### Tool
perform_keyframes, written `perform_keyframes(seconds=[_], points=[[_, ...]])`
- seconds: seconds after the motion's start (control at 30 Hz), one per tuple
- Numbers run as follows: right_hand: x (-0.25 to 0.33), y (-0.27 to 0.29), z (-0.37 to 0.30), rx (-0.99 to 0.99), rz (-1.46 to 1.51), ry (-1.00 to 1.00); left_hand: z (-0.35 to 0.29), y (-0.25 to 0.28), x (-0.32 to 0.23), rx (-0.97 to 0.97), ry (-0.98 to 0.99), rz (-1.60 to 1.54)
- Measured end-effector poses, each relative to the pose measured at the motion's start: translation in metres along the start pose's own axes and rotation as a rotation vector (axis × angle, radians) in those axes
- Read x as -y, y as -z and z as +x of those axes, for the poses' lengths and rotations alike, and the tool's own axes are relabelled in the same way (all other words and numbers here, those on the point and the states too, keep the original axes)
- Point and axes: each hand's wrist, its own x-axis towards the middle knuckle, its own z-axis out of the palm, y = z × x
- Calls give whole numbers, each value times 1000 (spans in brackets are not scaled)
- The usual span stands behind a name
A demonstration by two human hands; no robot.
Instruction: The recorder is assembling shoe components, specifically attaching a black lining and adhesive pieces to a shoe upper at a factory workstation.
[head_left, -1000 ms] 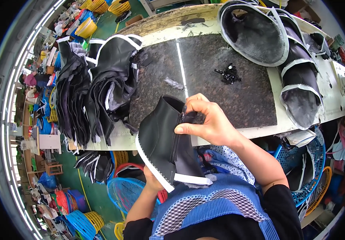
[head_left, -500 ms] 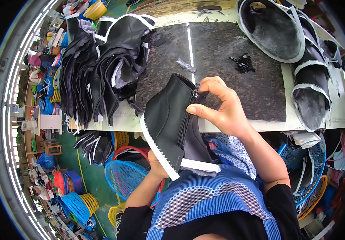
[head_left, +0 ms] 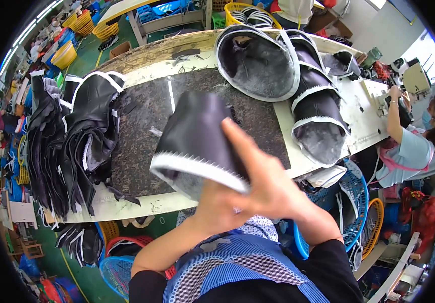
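A black boot upper (head_left: 192, 129) with a zigzag-stitched white lower edge and grey fuzzy lining is held up over the near side of the workbench. My left hand (head_left: 220, 204) grips its white edge from below; some of its fingers are hidden by the upper and the other hand. Crossing over it, my right hand (head_left: 265, 179) holds the upper's right side, with one finger stretched along the leather. The zipper is out of sight. Behind the upper lies a dark speckled board (head_left: 142, 166), and a small grey scrap (head_left: 155, 132) rests on it.
Stacked black uppers (head_left: 51, 146) hang over the bench's left part. Finished-looking fur-lined uppers (head_left: 260, 63) line the right. Below the bench's edge stand a blue basket (head_left: 361, 202) and a red basket (head_left: 114, 245). A co-worker (head_left: 414, 144) sits at a machine far right.
The boot upper has been turned so its zipper no longer shows and its lined opening faces me. My right hand has left the zipper top for its side. The view has swung right.
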Motion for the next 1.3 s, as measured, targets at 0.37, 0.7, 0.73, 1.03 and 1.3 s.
perform_keyframes(seconds=[0.37,0.7,0.73,1.03,1.3], points=[[-144,130,122,-485,-784,23,35,-23,66,66,-178,254],[-143,113,114,-494,-954,276,78,9,175,134,-79,214],[-135,108,106,-500,-939,305,69,22,177,132,-51,218],[-144,-34,83,-366,-485,278,36,51,152,2,5,460],[-132,-32,104,132,-1096,77,-59,109,53,-50,-119,581]])
